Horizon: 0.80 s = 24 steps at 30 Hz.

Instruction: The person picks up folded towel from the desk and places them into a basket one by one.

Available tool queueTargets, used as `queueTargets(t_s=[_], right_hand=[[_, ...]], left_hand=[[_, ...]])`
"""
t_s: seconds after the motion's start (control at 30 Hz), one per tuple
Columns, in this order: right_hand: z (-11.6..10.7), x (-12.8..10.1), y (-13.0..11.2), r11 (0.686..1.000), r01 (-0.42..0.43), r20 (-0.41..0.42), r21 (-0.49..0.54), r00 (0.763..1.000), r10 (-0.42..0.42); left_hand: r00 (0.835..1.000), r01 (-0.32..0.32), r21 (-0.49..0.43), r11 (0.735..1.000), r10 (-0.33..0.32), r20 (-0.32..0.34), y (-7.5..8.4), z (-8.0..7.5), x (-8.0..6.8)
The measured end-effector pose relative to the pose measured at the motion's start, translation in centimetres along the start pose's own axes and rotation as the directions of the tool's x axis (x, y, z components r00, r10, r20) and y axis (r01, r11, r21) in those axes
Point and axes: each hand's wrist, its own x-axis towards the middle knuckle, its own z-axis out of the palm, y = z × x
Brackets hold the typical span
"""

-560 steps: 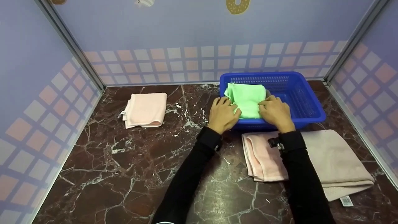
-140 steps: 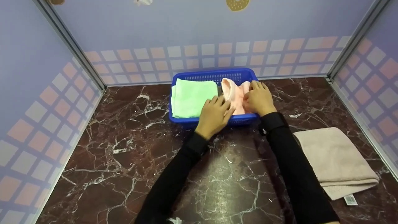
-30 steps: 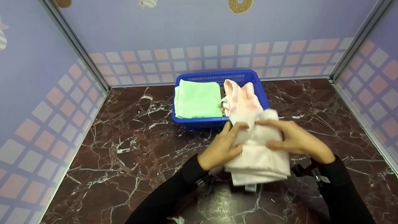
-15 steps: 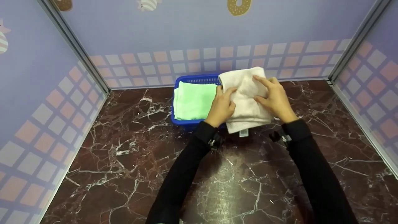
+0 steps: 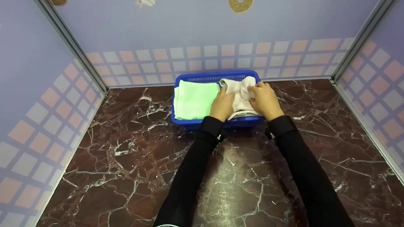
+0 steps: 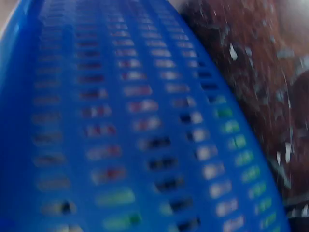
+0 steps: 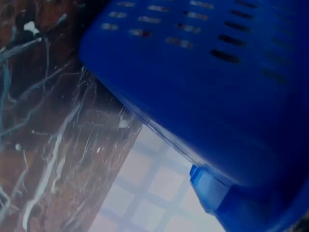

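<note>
A folded beige towel (image 5: 239, 91) sits in the right half of the blue plastic basket (image 5: 202, 76), its folded front edge near the rim. My left hand (image 5: 222, 104) grips its left side, fingers reaching down beside a folded green towel (image 5: 196, 100) in the left half. On the towel's right side, my right hand (image 5: 265, 100) holds it between thumb and fingers near the basket's right wall. The pink towel seen there earlier is hidden beneath. The left wrist view shows the slotted basket wall (image 6: 111, 116), blurred; the right wrist view shows a basket corner (image 7: 159, 82), with no hand in either.
The basket stands on a dark red marbled tabletop (image 5: 132, 176), close to the purple back wall (image 5: 195, 31) with its checked band. Side panels (image 5: 28, 126) close off the left and right.
Both hands have carried the beige towel from the right of the table into the basket, over the pink towel. In the last half second it sank lower and bunched slightly.
</note>
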Motion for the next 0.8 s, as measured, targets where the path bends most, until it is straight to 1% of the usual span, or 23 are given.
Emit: queueTargets(t_s=[0.07,0.13,0.2,0.33,0.5,0.6,0.7,0.8], right_hand=[[0.4,0.3,0.0,0.996,-0.006,0.07,-0.092,0.997,0.012],[0.7,0.5,-0.1,0.986,-0.001,0.133,-0.167,0.991,0.024],[1.0,0.6,-0.1,0.978,0.005,0.194,-0.208,0.98,0.036],[1.4,0.7,-0.3,0.97,0.022,0.26,-0.242,0.965,0.043],[1.3,0.9,-0.5,0.962,0.026,0.315,-0.271,0.947,0.063],[1.4,0.9,-0.6,0.963,0.017,0.329,-0.27,0.941,0.076],[1.5,1.0,-0.7,0.964,0.012,0.325,-0.265,0.942,0.077],[1.7,1.0,-0.7,0.968,0.015,0.293,-0.25,0.954,0.06]], left_hand=[[0.998,0.014,0.046,0.999,-0.017,0.056,-0.3,0.0,0.1],[0.995,0.032,0.067,0.997,-0.039,0.097,-0.5,0.1,0.1],[0.992,0.044,0.075,0.996,-0.053,0.116,-0.6,0.1,0.0],[0.99,0.05,0.085,0.995,-0.061,0.128,-0.7,-0.2,-0.2],[0.984,0.044,0.125,0.991,-0.065,0.168,-0.6,-0.5,-0.2],[0.982,0.04,0.131,0.991,-0.064,0.18,-0.6,-0.4,-0.1],[0.982,0.038,0.124,0.992,-0.06,0.18,-0.7,-0.3,-0.1],[0.984,0.042,0.115,0.992,-0.062,0.17,-1.0,-0.2,-0.1]])
